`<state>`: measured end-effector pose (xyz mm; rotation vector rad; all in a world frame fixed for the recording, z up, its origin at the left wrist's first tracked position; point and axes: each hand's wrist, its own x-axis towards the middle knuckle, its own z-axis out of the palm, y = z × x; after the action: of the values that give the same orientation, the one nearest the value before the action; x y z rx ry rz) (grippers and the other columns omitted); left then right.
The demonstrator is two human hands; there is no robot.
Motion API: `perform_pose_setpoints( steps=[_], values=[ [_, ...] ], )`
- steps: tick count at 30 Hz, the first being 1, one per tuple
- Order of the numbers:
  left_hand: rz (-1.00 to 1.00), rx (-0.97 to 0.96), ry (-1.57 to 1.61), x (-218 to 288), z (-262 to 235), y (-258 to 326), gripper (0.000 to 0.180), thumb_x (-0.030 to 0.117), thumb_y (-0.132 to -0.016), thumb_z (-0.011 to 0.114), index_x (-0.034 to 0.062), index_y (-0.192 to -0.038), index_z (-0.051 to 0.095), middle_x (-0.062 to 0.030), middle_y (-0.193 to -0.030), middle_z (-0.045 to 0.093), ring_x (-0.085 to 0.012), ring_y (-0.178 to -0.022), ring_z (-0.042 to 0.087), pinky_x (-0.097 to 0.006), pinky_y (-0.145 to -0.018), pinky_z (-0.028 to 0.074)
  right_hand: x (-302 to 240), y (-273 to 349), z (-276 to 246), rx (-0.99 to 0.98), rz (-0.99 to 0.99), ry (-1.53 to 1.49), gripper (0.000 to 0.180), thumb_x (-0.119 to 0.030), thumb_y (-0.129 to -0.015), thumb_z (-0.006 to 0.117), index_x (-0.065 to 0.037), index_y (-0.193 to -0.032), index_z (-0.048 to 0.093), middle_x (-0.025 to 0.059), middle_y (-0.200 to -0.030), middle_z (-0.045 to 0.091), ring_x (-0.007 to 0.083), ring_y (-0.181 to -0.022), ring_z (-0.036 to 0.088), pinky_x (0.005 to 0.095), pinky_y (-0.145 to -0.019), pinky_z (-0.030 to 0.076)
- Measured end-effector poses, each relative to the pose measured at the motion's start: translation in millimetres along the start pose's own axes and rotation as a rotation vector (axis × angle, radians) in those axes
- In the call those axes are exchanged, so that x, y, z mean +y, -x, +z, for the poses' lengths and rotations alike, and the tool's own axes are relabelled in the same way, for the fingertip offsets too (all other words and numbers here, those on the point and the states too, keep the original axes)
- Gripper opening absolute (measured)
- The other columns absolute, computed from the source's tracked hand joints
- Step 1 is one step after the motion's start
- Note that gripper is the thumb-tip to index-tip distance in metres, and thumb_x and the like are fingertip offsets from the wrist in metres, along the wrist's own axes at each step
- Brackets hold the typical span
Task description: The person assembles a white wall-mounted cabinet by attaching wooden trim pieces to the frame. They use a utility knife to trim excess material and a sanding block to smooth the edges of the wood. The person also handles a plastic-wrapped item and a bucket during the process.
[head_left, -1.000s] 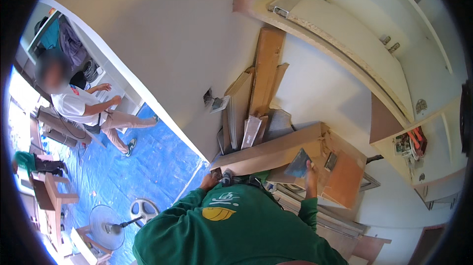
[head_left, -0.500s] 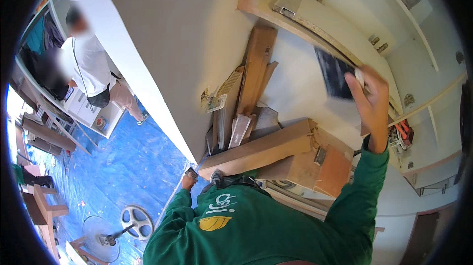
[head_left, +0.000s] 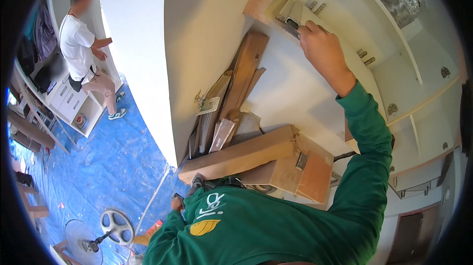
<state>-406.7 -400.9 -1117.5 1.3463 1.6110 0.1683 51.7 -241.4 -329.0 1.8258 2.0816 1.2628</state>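
My right hand (head_left: 322,50) is raised to the edge of an open pale cabinet (head_left: 345,33) at the upper right, fingers closed. They grip a flat dark tool (head_left: 291,24), seen nearly edge-on and mostly hidden by the fingers; its exact kind I cannot make out. The tool lies along or very near the cabinet's wooden edge. Low at the left side of my body, my left hand (head_left: 176,204) is closed around a small dark object (head_left: 179,196) too small to name.
A long cardboard box (head_left: 241,154) lies before my feet, with brown boards (head_left: 244,73) leaning on the wall behind. Blue sheeting (head_left: 123,151) covers the floor at left. There stand a spoked wheel (head_left: 117,226) and a person in white (head_left: 79,43) by white shelving.
My right hand has moved up and left to the cabinet edge, and the flat dark tool has turned from broadside to edge-on. The person in white has turned and reaches toward the right.
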Motion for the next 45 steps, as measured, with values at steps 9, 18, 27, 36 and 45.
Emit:
perform_pose_setpoints(
  steps=[9, 18, 27, 36, 45],
  values=[
    [-0.352, -0.140, 0.629, 9.6, -27.5, -41.5, 0.047, 0.044, -0.106, 0.037, 0.0061, -0.107, 0.064, -0.0119, -0.074, 0.071, -0.0223, -0.053, 0.065, -0.034, -0.039, 0.044, 5.5, -18.9, 3.6, -0.001, -0.079, -0.208, 0.011, -0.010, -0.083, 0.068, -0.001, -0.088, 0.066, 0.0169, -0.089, 0.064, 0.0328, -0.080, 0.068, 0.0456, -0.066, 0.055],
    [-0.268, -0.061, 0.719, 43.3, -37.9, -65.8, 0.054, 0.043, -0.105, 0.038, -0.0006, -0.095, 0.066, -0.0143, -0.069, 0.070, -0.0204, -0.048, 0.063, -0.032, -0.038, 0.043, 95.3, -104.1, -45.5, -0.385, 0.375, -0.514, 0.029, -0.026, -0.090, 0.070, 0.002, -0.095, 0.063, 0.0095, -0.084, 0.060, 0.0166, -0.069, 0.052, 0.0363, -0.058, 0.043],
    [-0.410, -0.118, 0.777, 29.9, -14.6, -45.4, 0.047, 0.043, -0.107, 0.034, 0.0068, -0.111, 0.063, -0.0149, -0.077, 0.071, -0.0238, -0.054, 0.066, -0.034, -0.038, 0.039, 129.0, -147.8, 59.3, -0.648, 0.746, -1.188, 0.024, -0.027, -0.089, 0.065, -0.007, -0.101, 0.061, 0.0061, -0.095, 0.060, 0.0150, -0.070, 0.055, 0.0266, -0.059, 0.049],
    [-0.351, 0.048, 0.815, 7.8, -15.2, 4.1, 0.043, 0.037, -0.104, 0.042, 0.0021, -0.106, 0.067, -0.0141, -0.079, 0.071, -0.0277, -0.058, 0.066, -0.040, -0.048, 0.050, 122.2, -142.7, 52.5, -0.731, 0.666, -1.271, 0.022, -0.026, -0.092, 0.062, -0.006, -0.102, 0.061, 0.0054, -0.092, 0.060, 0.0143, -0.065, 0.056, 0.0247, -0.058, 0.047],
    [0.488, -0.015, 0.106, 239.4, -141.4, 79.1, 0.049, 0.041, -0.103, 0.052, -0.0036, -0.094, 0.067, -0.0298, -0.085, 0.065, -0.0468, -0.084, 0.064, -0.051, -0.072, 0.048, 51.8, -32.3, -69.0, -0.911, -0.045, -0.951, 0.024, -0.029, -0.100, 0.065, -0.005, -0.096, 0.062, 0.0031, -0.084, 0.060, 0.0125, -0.079, 0.056, 0.0293, -0.072, 0.047]
  ],
)
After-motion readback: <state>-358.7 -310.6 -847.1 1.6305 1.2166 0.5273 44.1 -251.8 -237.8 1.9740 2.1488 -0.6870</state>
